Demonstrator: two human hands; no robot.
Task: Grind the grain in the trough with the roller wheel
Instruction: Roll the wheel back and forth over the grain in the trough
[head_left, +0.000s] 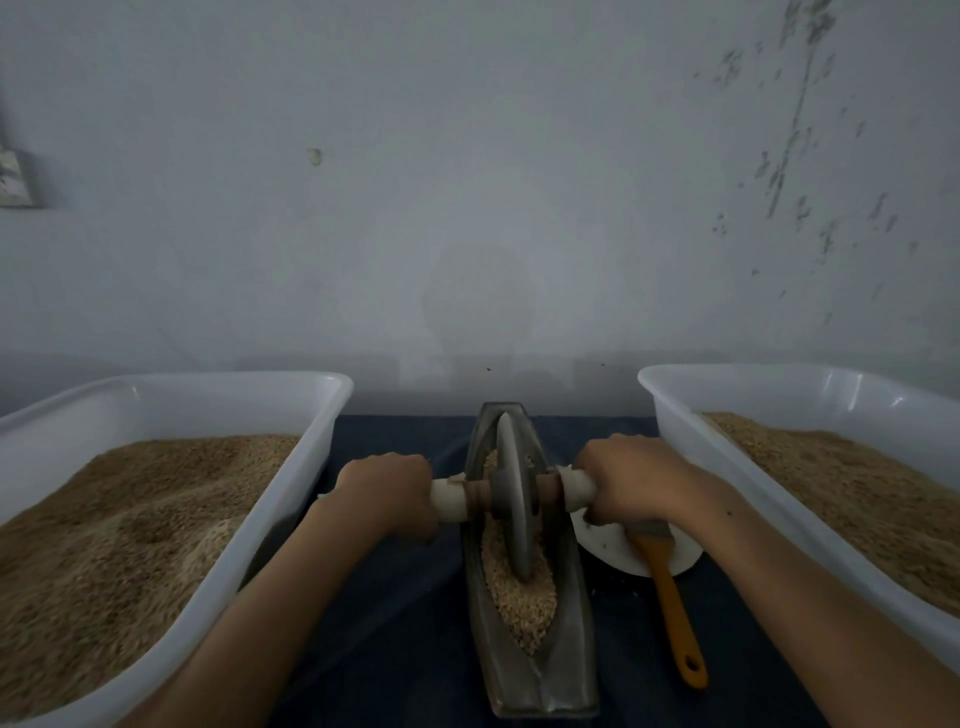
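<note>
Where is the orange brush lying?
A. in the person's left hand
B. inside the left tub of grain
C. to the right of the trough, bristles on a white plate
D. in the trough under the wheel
C: the orange-handled brush lies right of the trough, its bristle end on the white plate.

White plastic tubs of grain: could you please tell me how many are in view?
2. One white tub stands left of the trough, the other white tub right of it; both run past the frame edges.
</note>
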